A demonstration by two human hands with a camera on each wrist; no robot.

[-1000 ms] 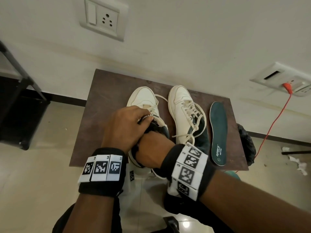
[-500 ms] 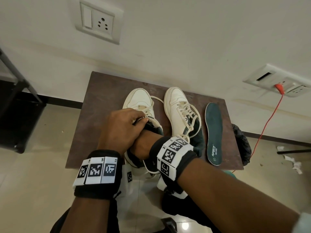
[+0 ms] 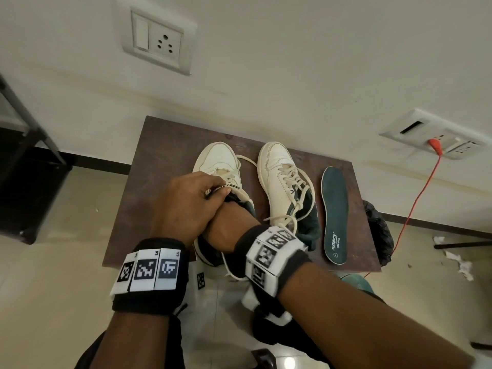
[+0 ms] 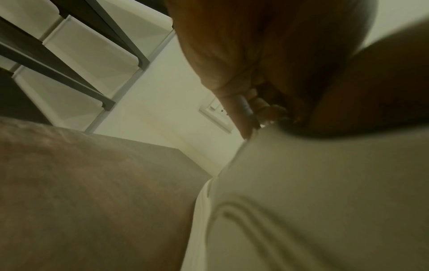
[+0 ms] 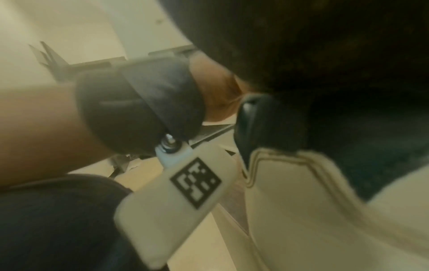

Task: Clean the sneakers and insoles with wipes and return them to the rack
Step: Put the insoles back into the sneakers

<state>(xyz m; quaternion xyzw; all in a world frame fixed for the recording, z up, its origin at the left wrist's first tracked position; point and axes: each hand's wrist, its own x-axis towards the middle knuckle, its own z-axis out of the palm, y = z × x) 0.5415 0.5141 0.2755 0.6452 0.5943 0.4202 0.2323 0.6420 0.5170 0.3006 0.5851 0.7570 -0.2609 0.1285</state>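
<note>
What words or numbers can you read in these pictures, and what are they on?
"spark": on the heel end of the green insole lying on the table.
Smaller print and a circled number below it: too small to read.
Wristband markers: black-and-white patterns; their tiny corner characters are unreadable.

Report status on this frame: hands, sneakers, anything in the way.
Left hand grips the left sneaker at its tongue. Right hand reaches inside it, fingers hidden. One insole out on the table, beside the right sneaker. Loose laces trail near the wrists.
</note>
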